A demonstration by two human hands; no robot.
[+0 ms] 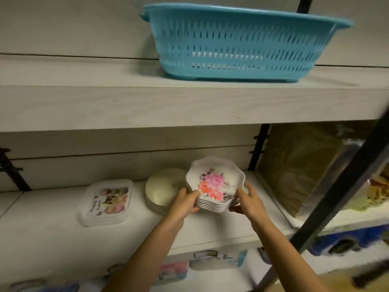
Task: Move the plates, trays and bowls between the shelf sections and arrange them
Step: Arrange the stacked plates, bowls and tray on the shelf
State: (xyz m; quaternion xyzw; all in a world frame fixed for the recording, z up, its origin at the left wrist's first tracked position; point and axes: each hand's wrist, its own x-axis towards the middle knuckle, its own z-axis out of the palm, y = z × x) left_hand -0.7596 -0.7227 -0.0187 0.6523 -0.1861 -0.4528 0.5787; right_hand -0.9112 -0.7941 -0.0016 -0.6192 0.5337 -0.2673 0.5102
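White plates [214,184], edge under left grip [183,202]

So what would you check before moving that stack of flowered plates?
1. Left hand holds the plates' left edge: ok.
2. Right hand holds the right edge: ok.
3. Plates stacked evenly: ok.
4. Plates clear of the bowls: cannot tell.
5. Plates lifted off the shelf: cannot tell.
6. Trays apart, to the left: ok.
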